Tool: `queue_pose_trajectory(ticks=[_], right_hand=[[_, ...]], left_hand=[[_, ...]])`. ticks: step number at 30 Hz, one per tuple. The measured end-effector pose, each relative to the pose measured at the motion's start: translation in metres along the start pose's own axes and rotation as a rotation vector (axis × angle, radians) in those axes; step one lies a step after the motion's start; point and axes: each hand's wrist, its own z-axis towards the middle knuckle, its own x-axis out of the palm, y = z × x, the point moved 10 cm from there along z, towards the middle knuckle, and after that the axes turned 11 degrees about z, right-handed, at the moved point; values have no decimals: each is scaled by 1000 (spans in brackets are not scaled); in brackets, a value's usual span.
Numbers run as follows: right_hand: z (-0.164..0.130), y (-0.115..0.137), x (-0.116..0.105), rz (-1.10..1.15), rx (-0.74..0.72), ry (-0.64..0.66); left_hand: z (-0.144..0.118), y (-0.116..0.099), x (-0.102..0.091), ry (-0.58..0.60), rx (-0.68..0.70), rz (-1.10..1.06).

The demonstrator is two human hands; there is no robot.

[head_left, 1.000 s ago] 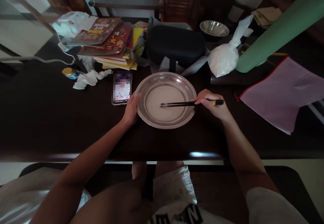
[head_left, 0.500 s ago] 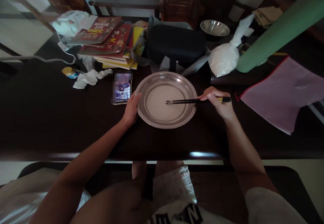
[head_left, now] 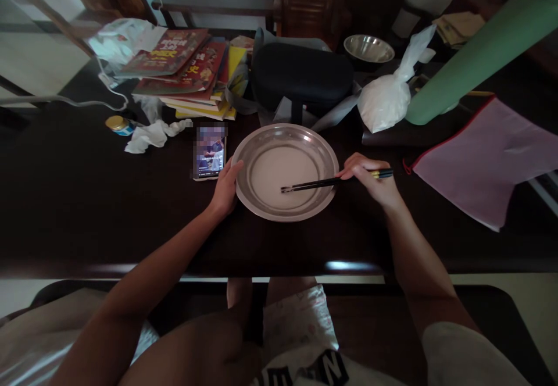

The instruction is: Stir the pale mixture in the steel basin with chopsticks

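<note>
While left hand [head_left: 225, 190] braces the plate [head_left: 261, 208] rim at frame centre, right hand [head_left: 370, 179] is closed around the chopsticks [head_left: 311, 185].
Tips have dropped toward lower centre of the plate since half a second ago; handle end now angles up-right. Phone [head_left: 210, 152] sits just left.

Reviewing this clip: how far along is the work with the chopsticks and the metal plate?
Set up: the round steel plate lies flat, left hand steadying its rim. In hand: the right hand holds black chopsticks, tips over the plate's pale middle. Left: nothing is gripped between the tips.
</note>
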Motion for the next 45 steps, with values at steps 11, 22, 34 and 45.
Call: queue_pose_trajectory(ticks=[11,22,34,45], right_hand=[[0,1,3,-18,12,24],[0,2,2,-27,-7,24],[1,1,5,-65,24,39],[0,0,2,-79,18,13]], left_hand=[[-1,0,0,6,26,5],[0,-2,1,12,29,12],[-1,-1,1,12,7,20],[-2,-4,1,1,15,48]])
